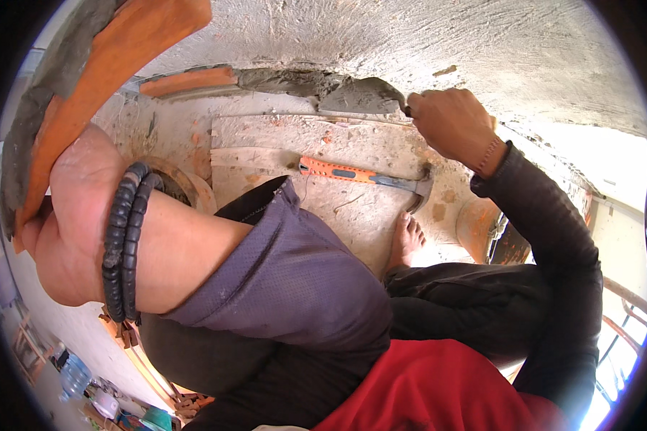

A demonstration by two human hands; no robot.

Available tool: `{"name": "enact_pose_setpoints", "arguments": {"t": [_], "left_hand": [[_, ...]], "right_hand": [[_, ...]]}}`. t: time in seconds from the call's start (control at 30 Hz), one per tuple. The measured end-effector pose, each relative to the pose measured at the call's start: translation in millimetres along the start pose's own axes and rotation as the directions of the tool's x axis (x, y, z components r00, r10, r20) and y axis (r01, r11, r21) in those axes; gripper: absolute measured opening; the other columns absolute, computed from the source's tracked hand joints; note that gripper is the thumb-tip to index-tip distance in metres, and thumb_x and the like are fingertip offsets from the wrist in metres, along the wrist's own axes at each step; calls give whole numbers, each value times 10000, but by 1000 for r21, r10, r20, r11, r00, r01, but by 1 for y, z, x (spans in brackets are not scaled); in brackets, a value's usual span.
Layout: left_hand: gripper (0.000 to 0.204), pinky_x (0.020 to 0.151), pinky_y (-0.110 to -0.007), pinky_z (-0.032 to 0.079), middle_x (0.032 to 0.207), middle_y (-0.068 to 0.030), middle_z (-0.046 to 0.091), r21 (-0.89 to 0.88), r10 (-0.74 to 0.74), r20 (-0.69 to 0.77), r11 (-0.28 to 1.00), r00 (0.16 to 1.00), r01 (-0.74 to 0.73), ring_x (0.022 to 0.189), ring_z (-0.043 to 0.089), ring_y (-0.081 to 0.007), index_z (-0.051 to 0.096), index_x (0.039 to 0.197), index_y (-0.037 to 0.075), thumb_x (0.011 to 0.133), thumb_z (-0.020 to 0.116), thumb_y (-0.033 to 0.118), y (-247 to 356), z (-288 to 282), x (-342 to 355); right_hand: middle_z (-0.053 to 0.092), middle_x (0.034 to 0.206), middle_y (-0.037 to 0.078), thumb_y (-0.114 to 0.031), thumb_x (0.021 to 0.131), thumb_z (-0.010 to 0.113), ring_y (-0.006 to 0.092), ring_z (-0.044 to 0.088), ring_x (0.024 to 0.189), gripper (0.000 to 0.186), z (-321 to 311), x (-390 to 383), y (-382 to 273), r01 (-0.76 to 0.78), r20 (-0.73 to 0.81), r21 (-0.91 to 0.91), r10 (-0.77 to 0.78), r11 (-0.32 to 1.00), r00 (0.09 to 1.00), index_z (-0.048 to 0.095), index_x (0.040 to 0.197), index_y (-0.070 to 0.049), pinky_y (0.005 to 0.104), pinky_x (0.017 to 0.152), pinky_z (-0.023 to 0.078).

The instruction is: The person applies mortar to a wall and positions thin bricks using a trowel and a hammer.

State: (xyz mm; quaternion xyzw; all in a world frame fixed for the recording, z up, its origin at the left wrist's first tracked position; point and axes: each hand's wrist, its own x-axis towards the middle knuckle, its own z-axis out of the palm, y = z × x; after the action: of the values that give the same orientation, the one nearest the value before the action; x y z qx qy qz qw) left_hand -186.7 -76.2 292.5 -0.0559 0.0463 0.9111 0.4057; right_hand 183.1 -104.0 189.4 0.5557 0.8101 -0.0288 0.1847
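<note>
My left hand (79, 215) grips a long orange clay brick (133, 47) from below, raised at the left. Grey mortar (68, 61) clings to its outer side. At the upper right, my right hand (456, 129) is closed round what looks like the handle of a trowel. The mortar-covered trowel blade (363, 97) rests against a strip of wet mortar (287, 80) along the foot of the plastered wall. In line with that strip lies another orange brick (188, 81), to the left.
A claw hammer (366, 174) with an orange grip lies on a spattered board (266, 133) near my bare foot (408, 241). Round containers stand at the left (176, 176) and right (474, 223). More bricks (192, 404) and a clear water jug (74, 375) sit at the lower left.
</note>
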Motion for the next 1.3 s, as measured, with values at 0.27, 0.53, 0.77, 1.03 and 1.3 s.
{"name": "enact_pose_setpoints", "arguments": {"t": [0.27, 0.53, 0.77, 1.03, 1.3], "left_hand": [[329, 1068, -519, 359, 1274, -128, 590, 30, -17, 12, 999, 1000, 17, 1228, 519, -260, 594, 1146, 40, 834, 506, 94, -1, 0, -10], [251, 1063, -549, 351, 1202, -118, 606, 69, 37, 21, 997, 999, -39, 1200, 522, -259, 601, 1074, 60, 840, 516, 91, -2, 2, -10], [208, 1053, -580, 362, 1178, -134, 601, 92, -5, 82, 996, 997, -3, 1190, 524, -287, 598, 1020, 55, 842, 498, 92, 2, -4, -9], [211, 1040, -583, 366, 1157, -133, 597, 110, 35, 68, 993, 997, -43, 1168, 530, -283, 595, 989, 72, 842, 447, 102, -2, -1, -10], [173, 1031, -558, 375, 1142, -121, 604, 100, 28, 47, 994, 998, -33, 1129, 551, -272, 589, 943, 94, 847, 446, 102, -11, -2, -11]], "right_hand": [[680, 879, 158, -181, 921, 604, 376, 680, 774, 162, 30, -13, 12, -89, 15, 87, 88, 992, 996, 587, 1013, -48, 485, 694, 540], [669, 891, 162, -179, 921, 627, 380, 676, 794, 188, 82, -1, 15, -135, -47, 190, 146, 973, 988, 560, 1052, -62, 491, 700, 537], [669, 910, 153, -195, 933, 628, 377, 674, 786, 193, 73, 6, -2, -87, -64, 253, 106, 964, 992, 561, 1053, -61, 491, 700, 533], [666, 941, 165, -201, 939, 623, 372, 675, 810, 189, 67, 10, 2, -142, -17, 286, 153, 948, 988, 584, 1054, -55, 493, 706, 531], [660, 966, 160, -204, 945, 614, 381, 673, 821, 186, 68, 16, -4, -155, -23, 238, 165, 959, 986, 590, 1054, -55, 497, 718, 535]]}}
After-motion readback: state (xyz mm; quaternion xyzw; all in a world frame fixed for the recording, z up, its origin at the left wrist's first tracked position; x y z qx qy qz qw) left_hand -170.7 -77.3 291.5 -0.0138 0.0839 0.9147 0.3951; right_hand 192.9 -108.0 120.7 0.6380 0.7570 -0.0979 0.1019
